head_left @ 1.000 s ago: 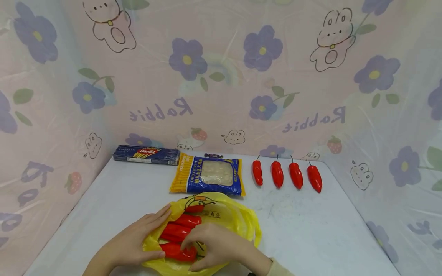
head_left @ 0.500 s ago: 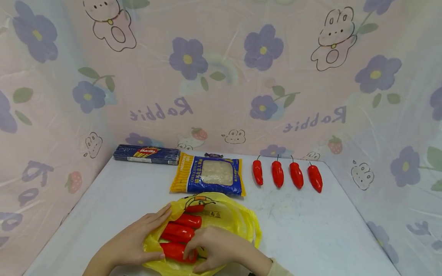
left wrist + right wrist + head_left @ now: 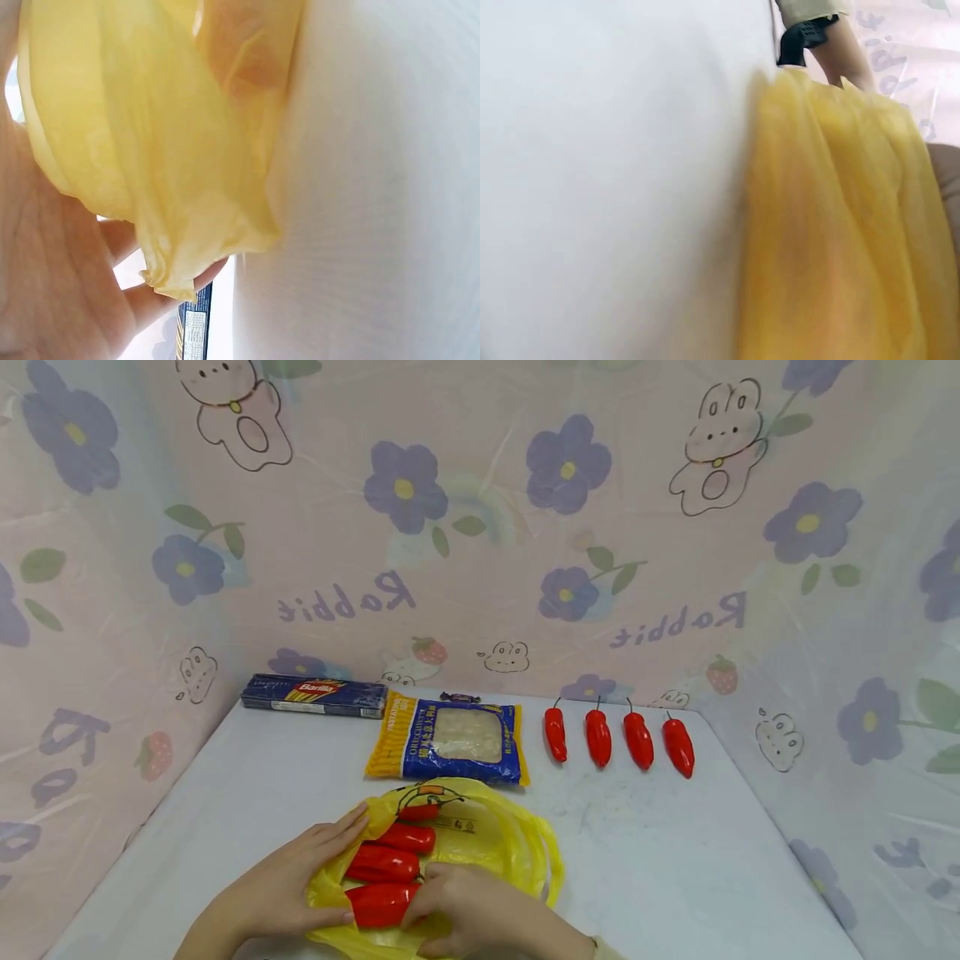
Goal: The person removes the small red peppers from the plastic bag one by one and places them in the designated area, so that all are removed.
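A yellow plastic bag (image 3: 517, 852) lies on its side with its mouth spread, showing several red chili peppers (image 3: 384, 864) stacked in a row inside. My left hand (image 3: 292, 877) holds the bag's left rim, fingers along the upper edge and thumb at the nearest pepper (image 3: 375, 906). In the left wrist view, yellow film (image 3: 165, 150) lies across the palm, with fingertips at its edge. Inside the bag, my right hand (image 3: 472, 906) grips the nearest pepper's right end with curled fingers, hiding its stem. The right wrist view shows mostly bag film (image 3: 832, 225).
Behind the bag lies a blue and yellow pasta packet (image 3: 461, 739). A dark blue Barilla pasta box (image 3: 315, 696) is at the back left, and a small wrapped candy (image 3: 460, 698) sits behind the packet. Several more chili peppers (image 3: 597, 737) line the back right of the white table (image 3: 675, 860).
Inside the bag, my right hand's fingers have shifted from over the nearest pepper towards its stem end and slightly lower. My left hand stays at the bag's rim.
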Motion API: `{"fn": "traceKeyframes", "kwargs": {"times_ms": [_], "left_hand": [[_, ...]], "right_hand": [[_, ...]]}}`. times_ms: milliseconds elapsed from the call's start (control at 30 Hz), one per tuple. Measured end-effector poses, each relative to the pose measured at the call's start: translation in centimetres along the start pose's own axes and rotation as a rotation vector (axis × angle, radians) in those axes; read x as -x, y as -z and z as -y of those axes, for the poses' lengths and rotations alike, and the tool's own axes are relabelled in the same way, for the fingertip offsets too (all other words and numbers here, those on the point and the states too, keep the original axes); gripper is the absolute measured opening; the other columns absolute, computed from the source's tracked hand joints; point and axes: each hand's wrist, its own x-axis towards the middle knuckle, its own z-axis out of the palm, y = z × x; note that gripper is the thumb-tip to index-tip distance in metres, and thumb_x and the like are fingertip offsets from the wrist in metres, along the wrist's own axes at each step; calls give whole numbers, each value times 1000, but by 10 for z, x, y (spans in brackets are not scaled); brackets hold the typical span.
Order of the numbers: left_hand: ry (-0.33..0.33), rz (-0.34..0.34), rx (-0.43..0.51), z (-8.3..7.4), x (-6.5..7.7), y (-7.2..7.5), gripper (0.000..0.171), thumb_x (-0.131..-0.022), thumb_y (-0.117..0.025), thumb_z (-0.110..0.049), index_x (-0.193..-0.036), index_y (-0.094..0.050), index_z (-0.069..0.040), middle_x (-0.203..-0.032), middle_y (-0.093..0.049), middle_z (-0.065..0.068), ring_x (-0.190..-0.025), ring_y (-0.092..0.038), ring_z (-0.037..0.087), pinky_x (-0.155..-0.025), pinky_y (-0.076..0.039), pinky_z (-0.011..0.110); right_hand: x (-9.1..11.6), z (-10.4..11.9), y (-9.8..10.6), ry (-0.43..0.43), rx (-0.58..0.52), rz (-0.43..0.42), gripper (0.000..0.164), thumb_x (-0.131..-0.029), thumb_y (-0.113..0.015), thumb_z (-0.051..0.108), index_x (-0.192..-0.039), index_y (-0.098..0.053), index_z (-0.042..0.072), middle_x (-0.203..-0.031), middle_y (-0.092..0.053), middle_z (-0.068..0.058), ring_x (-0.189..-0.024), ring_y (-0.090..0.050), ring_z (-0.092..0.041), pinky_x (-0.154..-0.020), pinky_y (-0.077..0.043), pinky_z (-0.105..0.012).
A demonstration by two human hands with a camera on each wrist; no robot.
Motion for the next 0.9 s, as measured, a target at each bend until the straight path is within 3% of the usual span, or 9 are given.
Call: {"fn": "traceKeyframes", "kwargs": {"times_ms": [100,267,367,633,900], "left_hand": [[2,0,-1,1,-1,1,104,-81,-71,-77,-165,-41,-24,-173,-33,-8,-137,-55,24,-94,-63,49],[-1,-4,8,3,-2,2,104,-80,-71,-78,-165,-40,-26,-173,-34,-8,-137,-55,24,-93,-63,48],[-7,-9,8,3,-3,2,104,-80,-71,-78,-165,-41,-26,-172,-35,-8,-137,-55,24,-93,-63,48],[-17,-14,-2,4,-2,-1,104,-81,-71,-77,-165,-41,-24,-172,-35,-7,-136,-55,22,-96,-62,48],[-18,-20,-11,3,0,-3,102,-82,-71,-77,-164,-42,-24,-173,-33,-9,-135,-55,20,-96,-62,47]], "right_hand": [[3,-1,-3,-8,-19,-47,28,-96,-80,33,-124,-77,34,-108,-68,32,-99,-56,9,-88,-51,-11],[5,-8,-6,18,18,-217,31,-96,-80,33,-127,-73,30,-123,-68,21,-113,-59,4,-99,-52,-17],[5,-14,-9,8,19,-277,31,-95,-82,33,-125,-73,28,-125,-68,16,-114,-59,2,-100,-53,-18],[4,-27,-17,-10,-19,-298,31,-94,-82,39,-122,-76,24,-119,-73,17,-106,-59,2,-93,-53,-16],[2,-34,-28,-16,-130,-344,36,-92,-83,43,-121,-76,23,-114,-72,19,-95,-53,2,-80,-49,-12]]}}
